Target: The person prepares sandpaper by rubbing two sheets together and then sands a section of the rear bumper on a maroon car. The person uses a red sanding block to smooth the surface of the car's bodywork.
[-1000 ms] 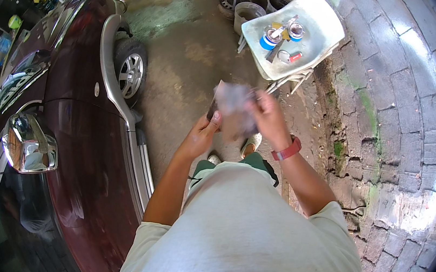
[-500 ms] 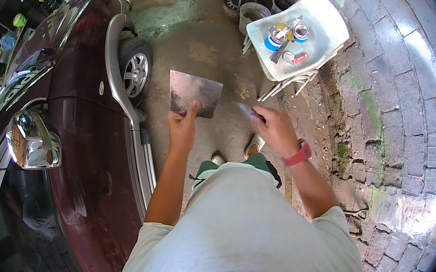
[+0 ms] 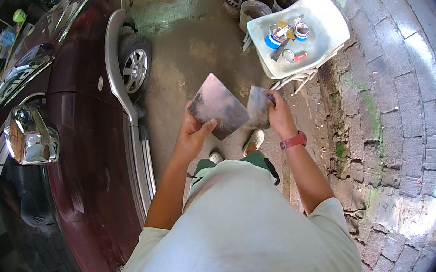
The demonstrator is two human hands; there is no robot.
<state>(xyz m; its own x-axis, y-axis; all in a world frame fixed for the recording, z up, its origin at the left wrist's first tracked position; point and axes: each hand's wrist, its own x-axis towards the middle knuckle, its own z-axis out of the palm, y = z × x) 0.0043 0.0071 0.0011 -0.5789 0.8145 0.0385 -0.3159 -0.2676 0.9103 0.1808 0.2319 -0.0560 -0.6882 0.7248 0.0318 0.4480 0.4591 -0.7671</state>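
The maroon car (image 3: 76, 72), its panels glossy and curved, stands at the person's left. To its right, the left hand (image 3: 194, 136) grips a thin, four-cornered plate (image 3: 219, 103) by its near edges, thumb flat on the face, which is pinkish-grey and smeared with dark, uneven patches. Farther from the car, the right hand (image 3: 281, 114) is closed on a flat, greyish spreader (image 3: 258, 104), partly blurred. It meets the plate's right corner in view; whether the two touch cannot be told. Out from the car's front wheel (image 3: 135, 69), a pale plastic chair (image 3: 320, 12) bears two round cans (image 3: 274, 40) with blue bands.

The plate's left corner points toward the car, well apart from its silver side step (image 3: 143, 165), with a strip of stained concrete floor (image 3: 161, 110) leaving a gap between. Away from the car, rough stone paving (image 3: 415, 127) borders the concrete along a broken, mossy edge.
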